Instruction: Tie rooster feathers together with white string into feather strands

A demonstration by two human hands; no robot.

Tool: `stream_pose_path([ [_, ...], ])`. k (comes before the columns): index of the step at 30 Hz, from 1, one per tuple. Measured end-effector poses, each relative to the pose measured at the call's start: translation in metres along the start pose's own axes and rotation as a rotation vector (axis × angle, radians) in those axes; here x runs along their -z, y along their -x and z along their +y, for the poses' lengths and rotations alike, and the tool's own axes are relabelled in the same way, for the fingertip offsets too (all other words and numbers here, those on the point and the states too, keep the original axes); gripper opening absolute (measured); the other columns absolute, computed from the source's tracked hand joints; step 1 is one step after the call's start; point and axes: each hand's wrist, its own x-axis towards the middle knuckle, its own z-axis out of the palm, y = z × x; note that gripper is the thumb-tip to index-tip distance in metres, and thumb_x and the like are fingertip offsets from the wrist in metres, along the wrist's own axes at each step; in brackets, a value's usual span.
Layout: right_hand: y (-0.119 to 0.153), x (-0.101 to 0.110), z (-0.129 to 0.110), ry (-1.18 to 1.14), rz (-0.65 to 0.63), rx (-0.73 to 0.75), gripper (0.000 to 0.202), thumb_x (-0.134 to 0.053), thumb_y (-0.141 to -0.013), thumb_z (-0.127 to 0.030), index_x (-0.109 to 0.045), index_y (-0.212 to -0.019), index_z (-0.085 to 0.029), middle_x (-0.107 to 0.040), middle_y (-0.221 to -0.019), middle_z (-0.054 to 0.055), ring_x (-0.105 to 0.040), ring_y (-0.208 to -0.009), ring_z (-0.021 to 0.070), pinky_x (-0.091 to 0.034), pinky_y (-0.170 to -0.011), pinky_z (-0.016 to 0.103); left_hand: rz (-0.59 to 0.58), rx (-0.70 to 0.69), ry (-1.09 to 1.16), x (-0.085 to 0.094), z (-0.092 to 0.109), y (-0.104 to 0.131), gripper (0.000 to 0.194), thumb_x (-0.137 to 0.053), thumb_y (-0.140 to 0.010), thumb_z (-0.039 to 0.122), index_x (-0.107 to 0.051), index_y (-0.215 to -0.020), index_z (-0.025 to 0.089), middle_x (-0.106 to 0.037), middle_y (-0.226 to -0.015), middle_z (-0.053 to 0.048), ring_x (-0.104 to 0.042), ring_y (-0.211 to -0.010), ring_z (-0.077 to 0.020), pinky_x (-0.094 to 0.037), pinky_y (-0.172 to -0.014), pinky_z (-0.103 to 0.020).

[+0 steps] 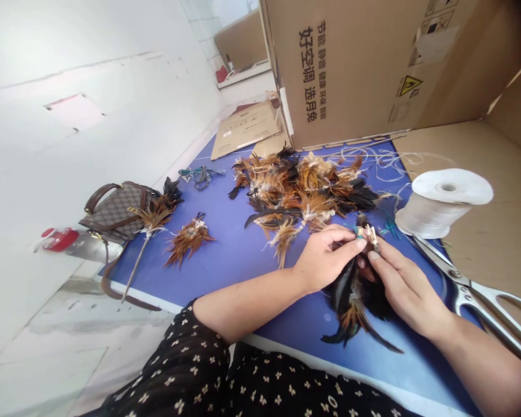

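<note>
Between my two hands is a bunch of dark feathers (351,301), black with some brown, its pale quill ends pointing up and away from me. My left hand (327,258) pinches the quill ends from the left, by a bit of teal string. From the right, my right hand (402,284) grips the same bunch, thumb near the quills. The feather tips hang down toward the table's near edge. Just beyond my hands lies a pile of brown, orange and black feather bunches (286,188). Part of the held bunch is hidden by my fingers.
A spool of white ribbon (443,202) stands at the right, beside large scissors (464,284). Behind rises a cardboard box (364,75). To the left are a loose feather bunch (189,240), a feather duster (154,214), a handbag (121,205) and a bottle (89,246).
</note>
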Motion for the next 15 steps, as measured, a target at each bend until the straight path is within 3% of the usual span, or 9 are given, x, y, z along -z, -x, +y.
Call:
stream_pose_path([
  [6,0.007,-0.008,0.020,0.242,0.044,0.097,0.064,-0.048,-0.117,-0.045,-0.045,-0.177,-0.021,-0.083,-0.131,0.015,-0.082,-0.120,0.0307,-0.069,-0.106,0.050,0.093,0.137,0.218,-0.015,-0.016,0.002,0.043,-0.097,-0.078,0.054,-0.081,-0.088,0.016,-0.071,-0.095,-0.003,-0.064,-0.089,-0.0147,-0.054,-0.085,-0.030],
  [11,0.013,-0.017,0.033,0.361,0.071,0.180,0.077,-0.049,-0.118,-0.040,-0.020,-0.186,-0.019,-0.066,-0.163,0.020,-0.073,-0.142,0.0341,-0.065,-0.115,0.053,0.167,0.190,0.337,-0.021,-0.018,0.004,0.039,-0.103,-0.070,0.045,-0.083,-0.085,0.016,-0.074,-0.091,-0.001,-0.064,-0.089,-0.0129,-0.052,-0.091,-0.030],
  [13,0.011,-0.016,0.030,0.389,0.047,0.214,0.079,-0.051,-0.117,-0.040,-0.019,-0.186,-0.018,-0.061,-0.169,0.022,-0.069,-0.147,0.0348,-0.063,-0.118,0.054,0.176,0.187,0.364,-0.020,-0.017,0.003,0.037,-0.103,-0.071,0.045,-0.085,-0.087,0.017,-0.077,-0.096,-0.002,-0.066,-0.093,-0.0137,-0.052,-0.097,-0.031],
  [15,0.008,-0.012,0.022,0.397,0.031,0.245,0.075,-0.055,-0.116,-0.042,-0.032,-0.183,-0.019,-0.064,-0.165,0.021,-0.068,-0.147,0.0355,-0.060,-0.121,0.056,0.169,0.196,0.393,-0.017,-0.017,0.002,0.036,-0.102,-0.073,0.045,-0.087,-0.092,0.017,-0.080,-0.101,-0.004,-0.069,-0.097,-0.0150,-0.053,-0.102,-0.033],
])
